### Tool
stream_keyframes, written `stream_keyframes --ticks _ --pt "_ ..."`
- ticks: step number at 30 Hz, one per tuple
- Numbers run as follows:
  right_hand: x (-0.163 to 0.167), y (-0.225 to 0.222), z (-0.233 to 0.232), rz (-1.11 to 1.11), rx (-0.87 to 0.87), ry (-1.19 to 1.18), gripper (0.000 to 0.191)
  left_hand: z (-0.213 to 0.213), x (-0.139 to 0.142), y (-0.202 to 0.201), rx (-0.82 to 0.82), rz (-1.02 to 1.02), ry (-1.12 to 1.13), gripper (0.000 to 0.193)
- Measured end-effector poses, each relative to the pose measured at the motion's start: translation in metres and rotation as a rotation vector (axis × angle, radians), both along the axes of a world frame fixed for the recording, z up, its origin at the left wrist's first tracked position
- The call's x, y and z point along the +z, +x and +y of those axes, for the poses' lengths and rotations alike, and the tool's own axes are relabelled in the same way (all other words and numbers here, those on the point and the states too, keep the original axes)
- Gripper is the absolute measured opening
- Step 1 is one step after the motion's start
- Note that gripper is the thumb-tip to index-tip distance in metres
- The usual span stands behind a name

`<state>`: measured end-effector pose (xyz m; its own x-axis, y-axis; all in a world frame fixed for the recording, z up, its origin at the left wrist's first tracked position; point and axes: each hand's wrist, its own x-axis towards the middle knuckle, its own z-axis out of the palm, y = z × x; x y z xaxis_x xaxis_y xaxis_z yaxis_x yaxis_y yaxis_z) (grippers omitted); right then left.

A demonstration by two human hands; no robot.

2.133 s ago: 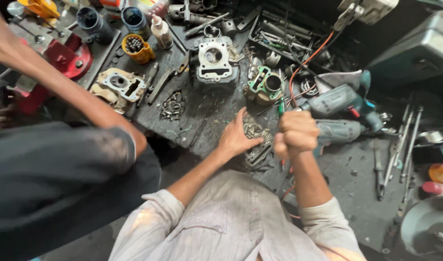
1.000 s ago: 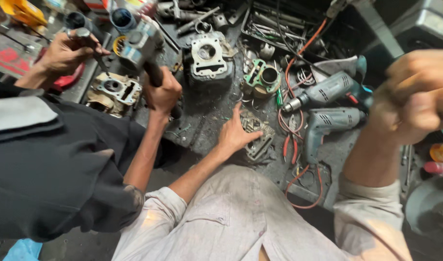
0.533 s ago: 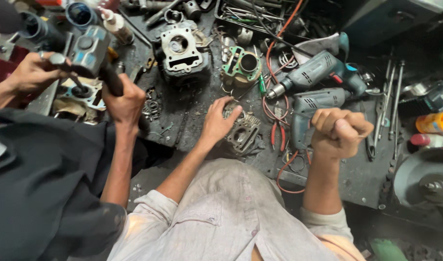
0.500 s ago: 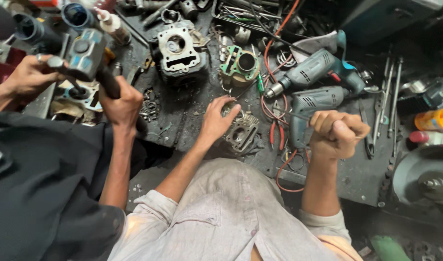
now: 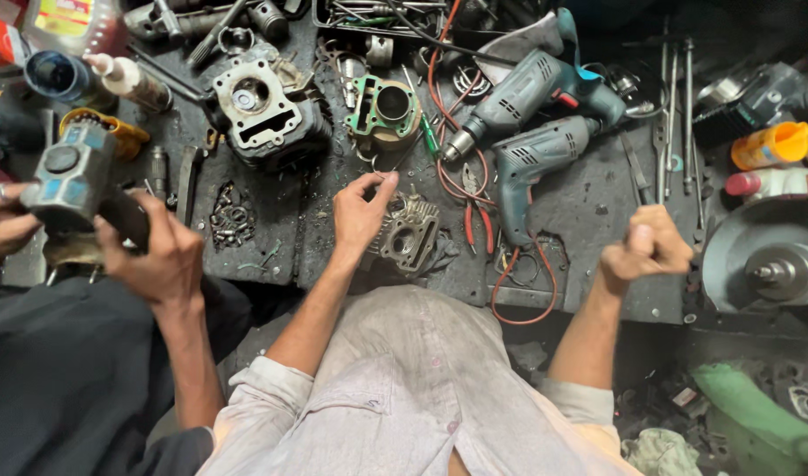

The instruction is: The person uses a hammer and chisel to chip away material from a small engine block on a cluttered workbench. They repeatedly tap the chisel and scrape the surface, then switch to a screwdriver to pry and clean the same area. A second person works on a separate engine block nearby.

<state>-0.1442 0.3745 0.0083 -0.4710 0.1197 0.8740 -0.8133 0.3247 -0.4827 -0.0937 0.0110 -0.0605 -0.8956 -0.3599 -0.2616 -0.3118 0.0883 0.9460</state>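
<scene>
I see a small grey finned engine part lying on the dark, grimy surface, just in front of my lap. My left hand rests on its left edge, fingers loosely spread and pressing rather than clasping it. My right hand is raised well to the right, its grip curled into a tight fist; I cannot tell whether anything is inside it. Just beyond the part lie red-handled pliers and two teal power drills, with a green-gasketed cylinder behind. At far left a co-worker's hands hold a grey metal block.
</scene>
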Motion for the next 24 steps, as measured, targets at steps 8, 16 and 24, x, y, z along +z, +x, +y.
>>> stream_keyframes --ticks 8,16,24 --pt "-0.046 0.025 -0.024 -0.374 -0.291 0.640 0.013 -0.003 -0.017 -0.004 -0.043 0.253 -0.082 0.027" --pt "-0.055 0.044 -0.099 -0.832 -0.243 0.568 0.023 0.002 0.000 0.025 -0.251 -0.036 -0.408 0.117" --pt "-0.076 0.045 -0.133 -0.979 -0.255 0.896 0.034 -0.012 0.015 0.044 -0.290 -0.224 -0.365 0.108"
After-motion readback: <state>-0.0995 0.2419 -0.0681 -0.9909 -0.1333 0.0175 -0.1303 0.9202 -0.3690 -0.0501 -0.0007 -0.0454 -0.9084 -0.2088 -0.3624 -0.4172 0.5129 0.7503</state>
